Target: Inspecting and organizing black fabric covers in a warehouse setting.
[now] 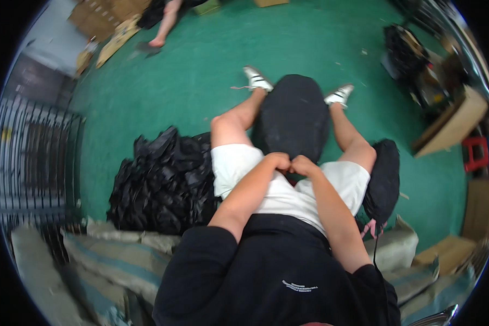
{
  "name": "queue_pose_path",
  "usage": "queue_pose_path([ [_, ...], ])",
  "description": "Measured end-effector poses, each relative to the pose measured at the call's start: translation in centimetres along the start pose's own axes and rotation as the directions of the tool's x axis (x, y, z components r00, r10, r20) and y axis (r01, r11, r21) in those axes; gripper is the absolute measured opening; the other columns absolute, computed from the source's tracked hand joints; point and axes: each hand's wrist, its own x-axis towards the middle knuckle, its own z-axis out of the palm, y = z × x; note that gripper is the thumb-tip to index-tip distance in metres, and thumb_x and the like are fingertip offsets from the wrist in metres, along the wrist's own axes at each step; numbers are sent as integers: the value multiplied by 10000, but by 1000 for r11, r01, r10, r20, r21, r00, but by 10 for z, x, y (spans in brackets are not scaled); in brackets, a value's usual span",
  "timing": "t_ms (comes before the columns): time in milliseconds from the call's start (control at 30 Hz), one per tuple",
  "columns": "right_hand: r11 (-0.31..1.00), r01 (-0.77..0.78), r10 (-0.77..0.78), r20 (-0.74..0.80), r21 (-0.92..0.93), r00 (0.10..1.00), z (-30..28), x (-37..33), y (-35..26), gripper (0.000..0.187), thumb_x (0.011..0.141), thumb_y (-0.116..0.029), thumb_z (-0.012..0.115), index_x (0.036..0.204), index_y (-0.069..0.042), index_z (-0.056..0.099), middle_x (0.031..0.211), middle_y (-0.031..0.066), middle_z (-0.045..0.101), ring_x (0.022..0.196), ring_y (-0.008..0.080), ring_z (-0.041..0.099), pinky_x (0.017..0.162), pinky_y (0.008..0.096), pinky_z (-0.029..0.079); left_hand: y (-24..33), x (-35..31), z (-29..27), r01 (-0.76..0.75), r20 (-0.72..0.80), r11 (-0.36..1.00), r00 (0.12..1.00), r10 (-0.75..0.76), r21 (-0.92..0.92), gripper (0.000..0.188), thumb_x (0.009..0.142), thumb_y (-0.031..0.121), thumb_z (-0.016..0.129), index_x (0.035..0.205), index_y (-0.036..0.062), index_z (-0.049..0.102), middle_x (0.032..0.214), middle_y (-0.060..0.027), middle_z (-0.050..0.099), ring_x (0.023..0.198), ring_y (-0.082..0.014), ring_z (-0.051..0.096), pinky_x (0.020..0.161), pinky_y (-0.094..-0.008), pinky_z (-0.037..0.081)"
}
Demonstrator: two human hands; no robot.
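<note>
A large, stuffed black fabric bag [296, 117] with a rounded far end lies between my legs. At its near end, close to my lap, my left hand [279, 161] and my right hand [303, 165] meet, knuckles up. Both are closed and grip the bag's near edge; the fingertips are hidden from above. A small patch of red shows just below the hands. To my left lies a heap of crumpled, shiny black bags [165, 185]. By my right thigh rests a smaller, filled black bag [383, 176] with pink cord [370, 228] at its near end.
Grey-green woven sacks [117, 255] with blue stripes lie on both sides of me. Metal racking [35, 157] stands at the far left. On the right are a cardboard box [453, 119] and a red stool [475, 153]. Another person's leg [168, 22] shows at the upper left.
</note>
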Motion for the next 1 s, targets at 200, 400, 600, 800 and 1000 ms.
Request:
queue_pose_path([
  [200, 941, -186, 180, 47, 284, 982, -22, -28, -29, 295, 869, -256, 617, 650, -60, 640, 505, -2, 488, 398, 92, 392, 378, 269, 273, -16, -81, -17, -467, -788, 841, 610, 82, -274, 177, 843, 184, 582, 875, 40, 678, 853, -184, 678, 821, -316, 671, 722, -390, 517],
  [400, 949, -272, 255, 124, 156, 959, -17, -22, -44, 282, 885, -207, 592, 682, -18, 644, 524, 23, 502, 436, 125, 418, 432, 305, 313, -119, -172, 14, -591, -837, 702, -82, -542, -397, 52, 886, 40, 602, 902, 15, 644, 800, -24, 639, 718, -105, 578, 669, -246, 479],
  [600, 948, -307, 294, 143, 78, 945, -2, -16, -54, 264, 886, -217, 589, 695, -38, 629, 536, -2, 488, 438, 110, 395, 423, 304, 295, -305, -142, 173, -264, -225, 162, 229, -947, -951, 333, 759, 266, 678, 958, 3, 720, 990, -200, 697, 986, -315, 648, 859, -379, 471],
  [800, 931, -345, 332, 117, 116, 936, 7, -21, -31, 203, 898, -170, 531, 732, -75, 598, 539, -9, 487, 417, 103, 382, 393, 290, 283, -314, -130, 255, 257, 33, 88, 430, -902, -962, 530, 786, 441, 692, 1222, 146, 636, 1405, -203, 460, 1314, -358, 408, 1075, -424, 332],
  [1000, 951, -305, 300, 87, 48, 950, 10, -25, -34, 151, 867, -107, 511, 778, -47, 617, 606, -5, 530, 490, 96, 442, 442, 282, 337, -331, -121, 253, 221, -31, 162, 499, -866, -962, 577, 767, 468, 698, 1276, 220, 587, 1535, -154, 256, 1447, -343, 72, 1150, -458, 163],
])
